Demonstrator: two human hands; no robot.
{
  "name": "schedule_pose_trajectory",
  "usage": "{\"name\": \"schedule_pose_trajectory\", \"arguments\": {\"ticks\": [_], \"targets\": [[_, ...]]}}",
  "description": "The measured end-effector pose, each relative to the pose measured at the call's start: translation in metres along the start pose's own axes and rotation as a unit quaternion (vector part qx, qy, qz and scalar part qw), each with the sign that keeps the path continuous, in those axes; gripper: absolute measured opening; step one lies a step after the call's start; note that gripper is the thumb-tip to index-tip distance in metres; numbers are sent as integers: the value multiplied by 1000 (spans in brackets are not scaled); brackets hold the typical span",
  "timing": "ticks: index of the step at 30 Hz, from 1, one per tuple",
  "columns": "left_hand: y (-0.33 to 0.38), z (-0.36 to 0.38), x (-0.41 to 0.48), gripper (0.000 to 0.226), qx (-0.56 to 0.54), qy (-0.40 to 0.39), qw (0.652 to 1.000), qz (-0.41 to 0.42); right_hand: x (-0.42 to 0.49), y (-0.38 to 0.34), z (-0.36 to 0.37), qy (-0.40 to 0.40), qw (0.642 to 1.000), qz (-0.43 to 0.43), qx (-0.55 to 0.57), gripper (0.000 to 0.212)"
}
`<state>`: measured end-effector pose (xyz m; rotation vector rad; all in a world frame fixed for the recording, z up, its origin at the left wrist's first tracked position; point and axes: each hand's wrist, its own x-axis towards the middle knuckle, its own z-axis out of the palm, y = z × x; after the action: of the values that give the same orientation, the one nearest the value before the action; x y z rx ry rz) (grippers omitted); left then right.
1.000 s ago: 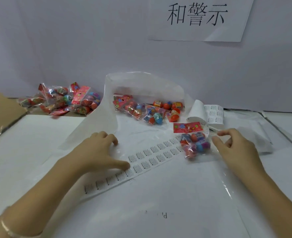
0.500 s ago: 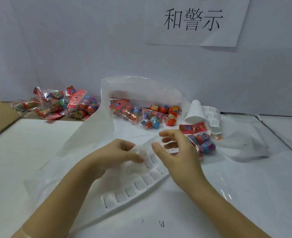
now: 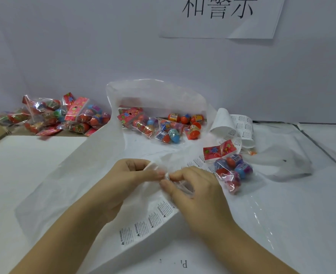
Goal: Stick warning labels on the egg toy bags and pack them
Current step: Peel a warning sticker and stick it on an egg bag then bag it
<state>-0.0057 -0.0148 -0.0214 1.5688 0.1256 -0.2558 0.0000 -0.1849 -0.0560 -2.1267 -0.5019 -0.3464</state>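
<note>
Across table point(image 3: 35, 155), label strip point(image 3: 143, 228) near-left to far-right

Front centre, label strip point(image 3: 143, 228); just right of it, single egg toy bag point(image 3: 230, 171); behind that, label roll point(image 3: 232, 127); back centre, more bags point(image 3: 159, 129) inside plastic sack point(image 3: 155, 95); back left, another pile point(image 3: 54, 117).

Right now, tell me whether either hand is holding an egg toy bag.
No: left hand and right hand both pinch the warning label strip; the nearest egg toy bag lies ungripped on the table.
</note>
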Motion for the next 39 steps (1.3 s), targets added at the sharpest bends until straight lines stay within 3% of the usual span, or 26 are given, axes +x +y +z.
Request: {"name": "schedule_pose_trajectory", "arguments": {"ticks": [12,16,17,18,19,20,21,22,23,24,25,26,27,29,34,37,39], "targets": [[3,7,-6,31,27,40,999,10,0,3,-3,-5,1000,3,-14,19],[3,3,-4,5,106,102,989,19,6,6,-8,24,999,24,41,16],[3,0,-4,8,174,135,975,28,9,7,-11,56,997,21,56,15],[0,-3,-3,23,303,174,936,40,11,9,-14,92,994,8,59,14],[-2,-5,-4,40,432,223,871,73,13,10,-17,126,991,-20,45,14],[-3,-3,-6,48,494,260,818,142,15,11,-20,154,986,-62,19,18],[-4,0,-7,41,499,280,788,229,16,12,-22,176,977,-116,-11,22],[-3,3,-9,23,440,265,813,275,15,13,-23,190,965,-176,-38,24],[0,7,-11,12,333,219,880,259,14,14,-23,196,950,-235,-57,25],[5,12,-12,24,211,143,948,191,12,13,-22,193,936,-286,-72,24],[7,16,-13,35,113,56,987,103,11,13,-22,186,923,-326,-79,22],[10,19,-15,40,50,-14,998,19,10,12,-23,175,915,-355,-79,20],[12,19,-15,37,10,-54,998,-32,9,11,-23,162,911,-373,-68,19],[13,19,-16,18,-39,-85,994,-48,9,9,-25,133,913,-384,-36,20],[11,18,-17,13,-80,-56,995,34,11,6,-25,91,929,-356,39,22],[11,18,-15,15,-128,28,988,84,6,-1,-26,63,961,-197,185,39],[12,18,-15,20,-140,67,981,121,3,-6,-26,55,955,-81,281,33]]}}
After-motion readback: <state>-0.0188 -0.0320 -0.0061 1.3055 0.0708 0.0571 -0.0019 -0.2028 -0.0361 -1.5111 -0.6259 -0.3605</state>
